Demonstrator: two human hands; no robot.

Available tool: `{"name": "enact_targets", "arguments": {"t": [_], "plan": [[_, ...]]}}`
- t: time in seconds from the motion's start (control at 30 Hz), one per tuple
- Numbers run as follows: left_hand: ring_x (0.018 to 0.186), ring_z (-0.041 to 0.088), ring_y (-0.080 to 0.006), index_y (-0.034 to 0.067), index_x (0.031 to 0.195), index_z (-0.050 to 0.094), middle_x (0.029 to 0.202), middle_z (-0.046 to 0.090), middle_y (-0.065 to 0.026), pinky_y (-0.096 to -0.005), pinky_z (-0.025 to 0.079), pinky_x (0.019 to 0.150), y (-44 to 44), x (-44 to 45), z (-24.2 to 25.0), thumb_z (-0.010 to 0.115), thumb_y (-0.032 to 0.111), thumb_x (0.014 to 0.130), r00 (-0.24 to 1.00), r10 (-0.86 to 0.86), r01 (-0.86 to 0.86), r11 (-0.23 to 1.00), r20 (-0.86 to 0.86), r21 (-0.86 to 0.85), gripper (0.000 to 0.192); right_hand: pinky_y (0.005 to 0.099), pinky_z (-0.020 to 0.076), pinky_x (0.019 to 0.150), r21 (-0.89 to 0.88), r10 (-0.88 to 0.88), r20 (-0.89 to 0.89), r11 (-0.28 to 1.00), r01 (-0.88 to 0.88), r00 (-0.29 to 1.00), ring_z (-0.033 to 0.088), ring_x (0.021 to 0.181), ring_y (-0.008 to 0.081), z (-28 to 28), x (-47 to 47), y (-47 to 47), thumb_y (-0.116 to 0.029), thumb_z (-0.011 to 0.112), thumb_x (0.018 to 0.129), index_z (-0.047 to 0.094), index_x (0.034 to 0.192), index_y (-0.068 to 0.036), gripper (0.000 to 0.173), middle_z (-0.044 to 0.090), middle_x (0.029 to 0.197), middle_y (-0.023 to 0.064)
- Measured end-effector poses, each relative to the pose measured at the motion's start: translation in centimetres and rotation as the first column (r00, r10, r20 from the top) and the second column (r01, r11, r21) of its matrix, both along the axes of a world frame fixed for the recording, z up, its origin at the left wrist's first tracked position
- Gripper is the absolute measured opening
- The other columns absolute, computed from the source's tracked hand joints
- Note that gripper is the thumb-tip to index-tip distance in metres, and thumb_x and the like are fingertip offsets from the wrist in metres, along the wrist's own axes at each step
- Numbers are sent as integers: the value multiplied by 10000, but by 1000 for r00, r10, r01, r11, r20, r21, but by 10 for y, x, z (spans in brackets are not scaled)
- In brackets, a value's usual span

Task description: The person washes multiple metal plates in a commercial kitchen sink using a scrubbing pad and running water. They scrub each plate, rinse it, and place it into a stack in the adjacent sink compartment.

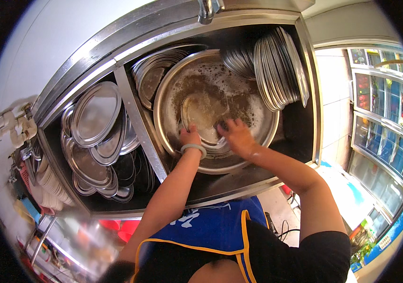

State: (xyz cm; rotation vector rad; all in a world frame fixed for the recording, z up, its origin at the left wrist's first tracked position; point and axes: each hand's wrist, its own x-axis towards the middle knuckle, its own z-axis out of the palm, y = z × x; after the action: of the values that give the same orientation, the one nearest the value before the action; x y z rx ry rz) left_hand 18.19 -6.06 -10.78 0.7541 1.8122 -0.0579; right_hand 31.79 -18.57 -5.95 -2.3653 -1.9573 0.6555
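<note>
A large round steel basin [272,136] of cloudy, foamy water sits in the right sink compartment. In it lies an oval metal plate [201,106], partly under the water. My left hand [190,136], with a pale bangle at the wrist, grips the plate's near left rim. Over the plate's right side, my right hand [238,138] has its fingers curled on a small dark scouring pad [221,126], mostly hidden beneath them.
Metal plates stand stacked on edge [275,70] at the basin's far right, with more plates [152,81] at its far left. Beyond a steel divider [138,120], oval plates [95,113] lie piled in the left compartment. A faucet [206,12] overhangs the back edge.
</note>
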Motion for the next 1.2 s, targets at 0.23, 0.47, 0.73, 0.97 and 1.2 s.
{"name": "enact_targets", "arguments": {"t": [0.23, 0.47, 0.73, 0.97, 1.2], "plan": [[1302, 452, -425, 5, 1421, 414, 1432, 444, -215, -565, 421, 1051, 3, -3, 0, 557, 412, 1010, 988, -116, 120, 992, -103, 37, 596, 445, 525, 831, -91, 24, 84, 996, -16, 996, 558, 1049, 334, 18, -9, 0, -133, 612, 828, 644, 1292, -218, 473, 531, 1142, 123], [1136, 616, -427, -52, 1282, 564, 1255, 634, -260, -510, 485, 907, -8, -3, -15, 566, 364, 1014, 982, -148, 170, 966, -122, 195, 495, 444, 541, 802, -163, 89, 70, 984, -77, 994, 569, 1051, 327, 12, -8, 12, -145, 631, 813, 657, 1239, -191, 430, 538, 1129, 108], [1120, 604, -457, -50, 1352, 528, 1247, 618, -283, -538, 498, 935, 4, 5, 2, 525, 407, 1021, 960, -256, 271, 950, -110, 154, 564, 423, 538, 823, -145, 15, 26, 989, -11, 1000, 559, 1077, 351, -9, 6, 16, -156, 631, 839, 664, 1266, -210, 431, 549, 1134, 131], [994, 666, -359, -30, 1259, 573, 1072, 670, -223, -480, 557, 764, 34, -24, 86, 555, 366, 1003, 908, -418, 410, 877, -22, 252, 472, 436, 478, 933, -474, -660, -750, 501, 724, -35, 573, 1067, 243, -39, 55, 20, -213, 491, 1047, 550, 1418, -96, 393, 644, 1114, 131], [874, 564, -121, -15, 1159, 623, 983, 638, -39, -294, 485, 768, 44, -87, 182, 600, 329, 1012, 813, -378, 198, 895, 443, 399, 375, 301, 548, 592, -901, -481, -408, 348, 258, -776, 624, 849, 173, 50, 49, 9, -298, 652, 972, 582, 1208, -97, 319, 620, 1083, 68]]}}
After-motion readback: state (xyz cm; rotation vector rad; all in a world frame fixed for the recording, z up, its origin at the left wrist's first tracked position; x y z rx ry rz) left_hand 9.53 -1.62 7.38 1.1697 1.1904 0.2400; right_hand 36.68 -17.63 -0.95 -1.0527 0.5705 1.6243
